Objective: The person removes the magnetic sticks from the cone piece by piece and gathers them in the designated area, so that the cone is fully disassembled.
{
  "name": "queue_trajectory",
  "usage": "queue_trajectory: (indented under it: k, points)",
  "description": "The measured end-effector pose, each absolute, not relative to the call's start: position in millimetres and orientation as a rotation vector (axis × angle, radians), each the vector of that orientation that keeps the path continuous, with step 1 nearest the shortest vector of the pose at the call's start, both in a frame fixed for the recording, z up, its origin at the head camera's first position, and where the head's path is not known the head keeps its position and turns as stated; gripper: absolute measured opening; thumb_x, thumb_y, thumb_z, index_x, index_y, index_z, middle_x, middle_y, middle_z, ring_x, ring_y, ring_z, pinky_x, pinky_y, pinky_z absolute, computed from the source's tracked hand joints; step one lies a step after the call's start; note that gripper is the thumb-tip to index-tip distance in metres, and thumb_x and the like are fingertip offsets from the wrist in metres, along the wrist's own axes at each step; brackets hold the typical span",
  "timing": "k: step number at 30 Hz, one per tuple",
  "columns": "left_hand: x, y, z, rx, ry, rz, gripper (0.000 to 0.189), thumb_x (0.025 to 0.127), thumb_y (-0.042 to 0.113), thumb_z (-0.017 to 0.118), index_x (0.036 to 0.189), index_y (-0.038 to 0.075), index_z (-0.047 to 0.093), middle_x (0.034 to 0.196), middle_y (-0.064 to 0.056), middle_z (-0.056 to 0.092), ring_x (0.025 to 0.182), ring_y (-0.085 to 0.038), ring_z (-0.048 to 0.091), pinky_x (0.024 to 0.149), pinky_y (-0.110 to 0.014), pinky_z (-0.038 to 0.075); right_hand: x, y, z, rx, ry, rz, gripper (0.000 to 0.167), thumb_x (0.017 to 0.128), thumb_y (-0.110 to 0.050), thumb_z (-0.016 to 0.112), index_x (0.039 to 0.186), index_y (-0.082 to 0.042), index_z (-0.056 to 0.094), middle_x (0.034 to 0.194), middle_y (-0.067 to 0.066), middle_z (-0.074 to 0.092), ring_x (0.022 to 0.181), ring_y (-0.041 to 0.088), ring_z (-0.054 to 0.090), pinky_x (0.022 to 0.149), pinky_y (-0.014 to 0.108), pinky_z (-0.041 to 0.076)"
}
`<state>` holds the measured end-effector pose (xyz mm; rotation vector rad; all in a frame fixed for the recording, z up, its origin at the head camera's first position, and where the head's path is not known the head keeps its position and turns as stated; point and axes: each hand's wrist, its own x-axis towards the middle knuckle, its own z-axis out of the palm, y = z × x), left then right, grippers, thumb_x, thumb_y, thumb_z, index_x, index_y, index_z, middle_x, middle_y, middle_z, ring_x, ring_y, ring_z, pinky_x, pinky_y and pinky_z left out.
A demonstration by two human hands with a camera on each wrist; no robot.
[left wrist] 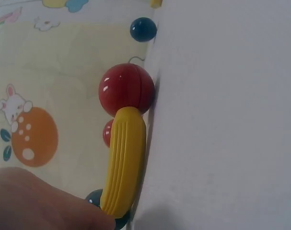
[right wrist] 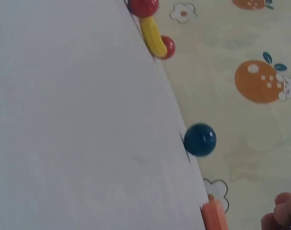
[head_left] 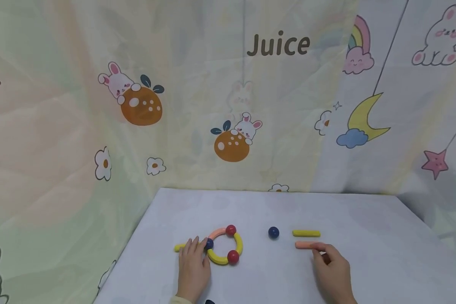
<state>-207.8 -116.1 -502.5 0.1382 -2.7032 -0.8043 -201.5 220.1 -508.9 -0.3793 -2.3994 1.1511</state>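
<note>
Toward the left of the table lies a ring of curved yellow rods [head_left: 239, 243] and a curved orange-pink rod [head_left: 217, 232], joined by red balls [head_left: 233, 257] and a blue ball [head_left: 210, 243]. A straight yellow rod [head_left: 179, 248] extends left from the blue ball. My left hand [head_left: 194, 266] rests across this rod with fingers extended, its fingertips at the blue ball. The left wrist view shows the thumb [left wrist: 54, 206] against that ball. My right hand [head_left: 333, 270] pinches the right end of a straight orange-pink rod [head_left: 304, 245] between thumb and index finger.
A loose blue ball [head_left: 273, 232] sits between the ring and my right hand. Just beyond the orange-pink rod lies a second straight yellow rod [head_left: 306, 233]. A printed curtain [head_left: 190, 169] borders the white table [head_left: 258, 278] at the back. A dark object [head_left: 210, 302] shows at the bottom edge.
</note>
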Motion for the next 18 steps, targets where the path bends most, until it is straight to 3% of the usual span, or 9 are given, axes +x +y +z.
queue_trajectory:
  k: [2,4,8,10,12,15,18]
  points:
    - [-208,-119,-505,0.129,-2.731,-0.765,0.046,0.081,0.001,0.07,0.126,0.01,0.064,0.135,-0.019,0.056,0.134,-0.042,0.039,0.109,-0.067,0.013,-199,207,-508,-0.294,-2.43,1.184,0.02,0.09,-0.002,0.062,0.101,-0.016,0.071,0.093,-0.003,0.071,0.061,0.011,0.049,0.053,0.022,0.041]
    - [-209,-120,-506,0.123,-2.73,-0.734,0.045,0.081,0.0,0.071,0.125,0.013,0.066,0.13,-0.016,0.06,0.13,-0.04,0.043,0.108,-0.069,0.012,-196,195,-507,-0.228,-2.482,1.207,0.019,0.089,-0.002,0.063,0.099,-0.016,0.071,0.093,-0.004,0.07,0.063,0.01,0.051,0.055,0.021,0.042]
    - [-209,-119,-503,0.133,-2.709,-0.667,0.038,0.083,0.0,0.071,0.114,0.021,0.073,0.113,-0.006,0.068,0.11,-0.029,0.054,0.099,-0.057,0.029,-191,174,-506,-0.175,-2.571,1.286,0.017,0.087,-0.003,0.066,0.095,-0.017,0.071,0.085,-0.005,0.066,0.064,0.009,0.051,0.058,0.021,0.043]
    - [-208,-118,-500,0.127,-2.716,-0.651,0.037,0.082,-0.001,0.072,0.109,0.025,0.076,0.104,-0.001,0.07,0.096,-0.022,0.056,0.086,-0.045,0.037,-189,164,-507,-0.14,-2.597,1.329,0.017,0.087,-0.003,0.066,0.093,-0.018,0.071,0.083,-0.007,0.065,0.064,0.009,0.051,0.058,0.021,0.043]
    - [-208,-118,-498,0.114,-2.747,-0.652,0.038,0.08,-0.002,0.073,0.105,0.027,0.077,0.098,0.003,0.069,0.085,-0.017,0.054,0.075,-0.035,0.038,-187,155,-508,-0.102,-2.625,1.347,0.018,0.086,-0.003,0.066,0.092,-0.019,0.071,0.082,-0.008,0.064,0.064,0.009,0.05,0.058,0.022,0.043]
    - [-206,-115,-495,0.045,-2.803,-0.691,0.042,0.075,-0.002,0.077,0.105,0.027,0.077,0.095,0.004,0.067,0.08,-0.014,0.053,0.068,-0.03,0.043,-184,143,-509,-0.008,-2.664,1.355,0.017,0.087,-0.005,0.066,0.093,-0.02,0.071,0.079,-0.01,0.062,0.063,0.008,0.05,0.057,0.021,0.044]
    - [-203,-111,-494,-0.048,-2.86,-0.768,0.043,0.073,0.002,0.081,0.11,0.025,0.075,0.1,0.003,0.064,0.081,-0.013,0.055,0.07,-0.032,0.049,-182,134,-512,0.112,-2.707,1.346,0.015,0.088,-0.008,0.067,0.097,-0.02,0.071,0.079,-0.012,0.062,0.064,0.005,0.05,0.058,0.02,0.045]
